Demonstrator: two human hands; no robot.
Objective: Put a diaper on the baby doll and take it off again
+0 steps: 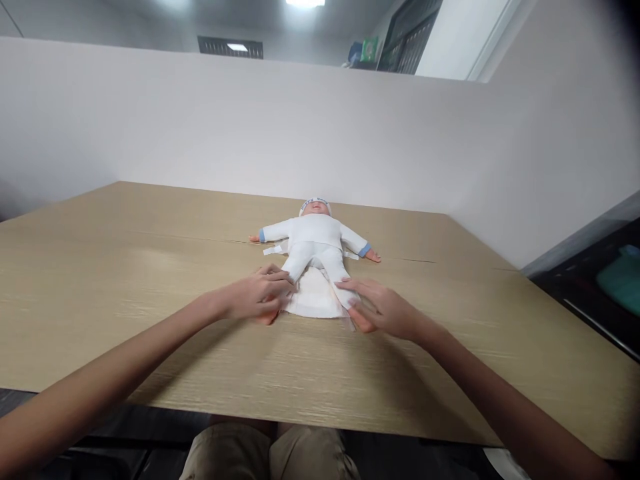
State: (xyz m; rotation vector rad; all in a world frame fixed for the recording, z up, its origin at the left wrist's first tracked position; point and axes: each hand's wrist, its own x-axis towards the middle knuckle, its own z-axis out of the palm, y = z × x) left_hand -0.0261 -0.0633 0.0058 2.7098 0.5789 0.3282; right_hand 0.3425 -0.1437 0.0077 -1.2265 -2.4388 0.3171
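A baby doll (pixel 315 230) in white clothes with blue cuffs lies on its back, arms and legs spread and its head toward the wall. Beneath it is a white diaper (pixel 316 303), whose near flap lies flat between the legs; tabs stick out at both sides of the waist. My left hand (pixel 267 291) is closed at the flap's left edge, by one leg, its fingertips slightly blurred. Across the other leg reaches my right hand (pixel 383 307), with its fingertips bent at the flap's right edge. The fingers partly cover the doll's lower legs.
The doll lies on a wide wooden table (pixel 150 293) with a seam across it. A pale partition wall (pixel 280 127) rises behind the far edge. At the right stands a dark object with a teal patch (pixel 623 280). My knees (pixel 270 453) are below the near edge.
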